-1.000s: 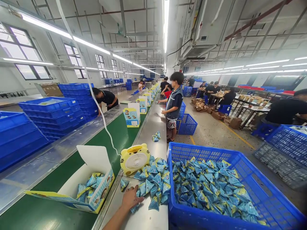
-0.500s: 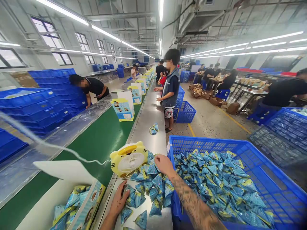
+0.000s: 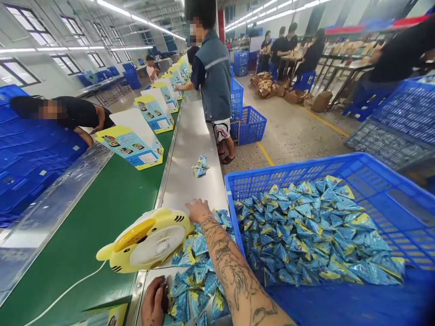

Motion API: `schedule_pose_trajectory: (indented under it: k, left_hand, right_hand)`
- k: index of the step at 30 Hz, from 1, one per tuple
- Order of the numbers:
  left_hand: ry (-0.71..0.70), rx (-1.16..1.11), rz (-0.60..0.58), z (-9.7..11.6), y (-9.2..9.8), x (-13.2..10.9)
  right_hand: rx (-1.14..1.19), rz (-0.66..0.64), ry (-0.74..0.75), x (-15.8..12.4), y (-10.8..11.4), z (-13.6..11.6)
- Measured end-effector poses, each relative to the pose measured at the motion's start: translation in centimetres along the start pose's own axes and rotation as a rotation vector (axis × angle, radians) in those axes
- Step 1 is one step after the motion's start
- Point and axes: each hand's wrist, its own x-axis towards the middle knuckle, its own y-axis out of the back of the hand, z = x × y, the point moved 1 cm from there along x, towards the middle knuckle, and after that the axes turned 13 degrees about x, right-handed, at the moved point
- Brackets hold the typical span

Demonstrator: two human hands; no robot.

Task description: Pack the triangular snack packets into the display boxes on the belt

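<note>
My right hand (image 3: 197, 210) lies palm down at the far edge of a pile of blue and yellow triangular packets (image 3: 199, 276) on the steel bench (image 3: 190, 145), fingers spread, right beside a yellow tiger-shaped fan (image 3: 149, 240). My tattooed forearm crosses over the pile. My left hand (image 3: 154, 303) rests at the pile's near left edge, fingers curled against packets; the frame edge cuts off the wrist. A blue crate (image 3: 306, 164) heaped with the same packets (image 3: 306, 231) stands directly to the right.
A green conveyor belt (image 3: 91, 222) runs along the left with open printed boxes (image 3: 134, 145) on it. A small heap of packets (image 3: 200, 165) lies farther up the bench. One person (image 3: 212, 77) stands at the bench ahead; another (image 3: 68, 113) leans over opposite. Blue crates are stacked at the left.
The view has tilted down and moved closer. My right hand slid from the pile's middle to its far edge beside the fan. My left hand drew back toward me.
</note>
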Motion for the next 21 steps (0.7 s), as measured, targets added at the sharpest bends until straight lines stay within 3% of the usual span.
schedule_pose_trajectory:
  k: [3,7,13,21]
  left_hand:
    - [-0.05,0.104,0.009,1.0,0.4,-0.4]
    - [-0.076,0.164,0.018,2.4,0.4,-0.6]
    - [-0.104,0.129,0.032,3.5,-0.5,-0.8]
    - [-0.086,0.002,0.028,3.9,-2.2,-0.7]
  right_hand:
    - [0.0,-0.077,-0.068,0.5,-0.2,0.3]
    - [-0.015,-0.047,-0.174,0.2,0.8,1.7]
    - [-0.017,-0.04,-0.493,-2.2,1.5,5.0]
    - [0.014,-0.118,-0.553,-6.5,-0.4,5.6]
